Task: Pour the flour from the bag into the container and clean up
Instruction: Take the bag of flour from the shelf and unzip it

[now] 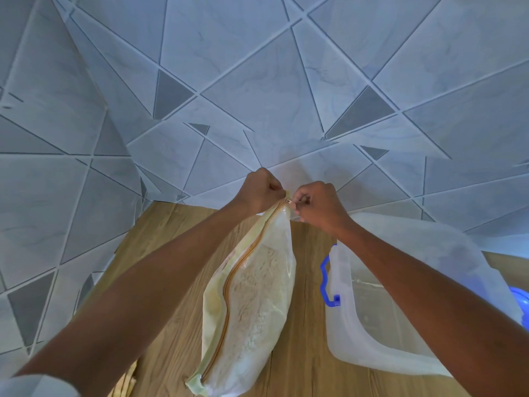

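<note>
A clear and pale-yellow flour bag point(252, 299) with an orange zipper lies lengthwise on the wooden table point(171, 253), flour visible inside. My left hand point(259, 190) pinches the bag's far end beside the zipper. My right hand point(317, 204) pinches the small metal zipper pull at that same far end. The zipper looks closed along its length. To the right stands a translucent plastic container point(372, 333) with a blue latch handle point(326, 282), open at the top and apparently empty; my right forearm crosses over it.
A wall of grey-white geometric tiles point(257, 81) rises behind and to the left of the table. A blue object point(519, 299) peeks out behind the container at the right edge. Bare wood shows left of the bag.
</note>
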A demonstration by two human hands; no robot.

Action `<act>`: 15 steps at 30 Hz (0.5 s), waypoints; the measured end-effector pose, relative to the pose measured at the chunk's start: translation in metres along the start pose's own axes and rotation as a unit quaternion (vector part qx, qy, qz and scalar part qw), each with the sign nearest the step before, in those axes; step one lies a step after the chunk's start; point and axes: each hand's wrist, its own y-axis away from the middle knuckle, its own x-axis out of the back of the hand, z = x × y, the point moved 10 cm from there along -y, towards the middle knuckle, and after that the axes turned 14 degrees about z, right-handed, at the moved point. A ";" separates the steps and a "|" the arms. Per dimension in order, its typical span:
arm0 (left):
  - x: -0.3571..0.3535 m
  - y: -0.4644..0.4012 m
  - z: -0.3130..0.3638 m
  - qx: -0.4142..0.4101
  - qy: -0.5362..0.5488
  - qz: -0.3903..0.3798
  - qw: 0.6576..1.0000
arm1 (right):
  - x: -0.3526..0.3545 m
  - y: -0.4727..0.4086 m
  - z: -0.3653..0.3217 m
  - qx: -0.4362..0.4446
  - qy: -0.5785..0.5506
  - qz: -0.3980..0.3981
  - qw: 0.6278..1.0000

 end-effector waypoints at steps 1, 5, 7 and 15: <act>-0.002 -0.002 0.000 0.004 0.002 -0.006 1.000 | 0.000 0.000 -0.005 0.027 0.015 -0.002 1.000; -0.004 -0.008 0.000 0.009 0.001 -0.012 1.000 | -0.008 0.008 -0.024 0.088 0.050 -0.029 0.994; -0.002 -0.012 -0.005 0.028 -0.002 -0.008 1.000 | -0.024 0.028 -0.036 0.111 0.056 -0.079 0.989; 0.016 -0.003 -0.033 0.062 -0.042 0.060 0.995 | -0.048 0.123 -0.089 0.191 0.009 -0.195 0.962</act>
